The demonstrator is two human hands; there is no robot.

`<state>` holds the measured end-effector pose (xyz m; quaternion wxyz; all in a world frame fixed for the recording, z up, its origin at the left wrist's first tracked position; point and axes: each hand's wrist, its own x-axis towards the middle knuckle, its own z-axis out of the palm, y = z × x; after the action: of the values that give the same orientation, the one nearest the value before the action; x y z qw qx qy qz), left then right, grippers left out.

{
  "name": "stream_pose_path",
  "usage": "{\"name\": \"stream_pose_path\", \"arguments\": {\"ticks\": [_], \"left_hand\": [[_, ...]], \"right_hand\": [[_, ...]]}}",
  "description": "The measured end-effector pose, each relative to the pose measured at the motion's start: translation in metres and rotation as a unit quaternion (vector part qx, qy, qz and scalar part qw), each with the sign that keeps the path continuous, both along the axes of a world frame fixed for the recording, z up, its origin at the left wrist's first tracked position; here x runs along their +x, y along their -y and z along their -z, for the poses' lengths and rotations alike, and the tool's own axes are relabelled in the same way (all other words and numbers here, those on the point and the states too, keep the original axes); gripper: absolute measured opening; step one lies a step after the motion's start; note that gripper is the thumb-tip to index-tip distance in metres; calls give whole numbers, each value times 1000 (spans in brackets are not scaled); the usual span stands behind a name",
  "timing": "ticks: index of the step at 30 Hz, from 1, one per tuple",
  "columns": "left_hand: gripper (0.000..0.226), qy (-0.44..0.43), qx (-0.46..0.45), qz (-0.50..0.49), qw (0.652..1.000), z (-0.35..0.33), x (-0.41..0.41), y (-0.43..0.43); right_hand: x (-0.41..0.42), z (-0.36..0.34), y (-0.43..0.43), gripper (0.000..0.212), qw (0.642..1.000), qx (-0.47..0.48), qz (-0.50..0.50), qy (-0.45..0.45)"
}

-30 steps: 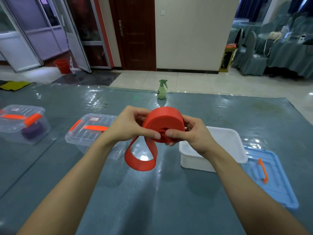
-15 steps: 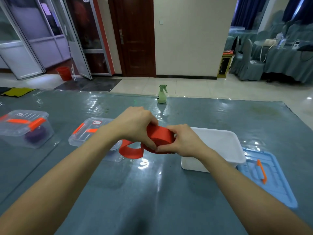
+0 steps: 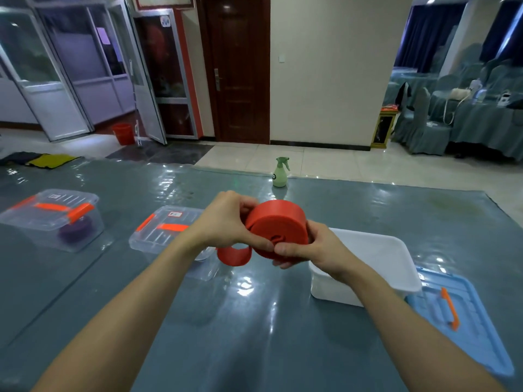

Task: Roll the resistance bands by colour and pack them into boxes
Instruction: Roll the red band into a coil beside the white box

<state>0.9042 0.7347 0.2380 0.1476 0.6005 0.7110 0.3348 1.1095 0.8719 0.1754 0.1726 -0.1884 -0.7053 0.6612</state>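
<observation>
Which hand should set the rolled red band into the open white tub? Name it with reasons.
Probably right. The right hand pinches the rolled red elastic band beside the open white plastic tub; the left hand holds its far side, managing the loose tail.

A spray bottle [image 3: 280, 174] and red bucket [image 3: 122, 133] stand apart.

red band [image 3: 278, 222]: matt, smooth, rubbery
worktop [image 3: 254, 335]: grey-blue under a glossy, wrinkled clear film
lidded boxes [image 3: 53, 222]: clear, glossy plastic
white tub [image 3: 376, 250]: opaque matt plastic
blue lid [image 3: 481, 340]: ribbed plastic
</observation>
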Motion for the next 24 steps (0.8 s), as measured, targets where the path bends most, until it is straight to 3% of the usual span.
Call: {"name": "stream_pose_path", "arguments": {"ticks": [2, 5, 7, 9, 12, 16, 19, 22, 24], "left_hand": [[55, -146, -31, -20, 989, -8, -2, 2], [61, -354, -80, -26, 931, -13, -4, -2], [59, -424, -88, 3, 901, -12, -1, -8], [57, -462, -90, 33, 882, -10, 3, -13], [58, -484, -92, 46, 869, -9, 3, -19], [73, -382, -85, 37, 920, -11, -10, -21], [78, -153, -22, 30, 988, -8, -25, -17], [78, 57, 56, 34, 996, 1, -34, -17], [58, 177, 111, 41, 977, 11, -39, -19]], "right_hand": [[0, 4, 1, 92, 994, 70, -2, 83], [-3, 4, 5, 108, 971, 199, 46, 126], [-13, 3, 8, 101, 937, 318, 55, 133], [-22, 6, 12, 81, 920, 367, 60, 126], [-24, 14, 12, 59, 958, 269, 59, 85], [-22, 14, -1, 65, 985, 156, 62, 43], [-26, 9, -11, 69, 994, 76, 83, -4], [-29, 6, -15, 64, 995, 33, 86, -28], [-32, 6, -19, 62, 994, -4, 95, -58]]}}
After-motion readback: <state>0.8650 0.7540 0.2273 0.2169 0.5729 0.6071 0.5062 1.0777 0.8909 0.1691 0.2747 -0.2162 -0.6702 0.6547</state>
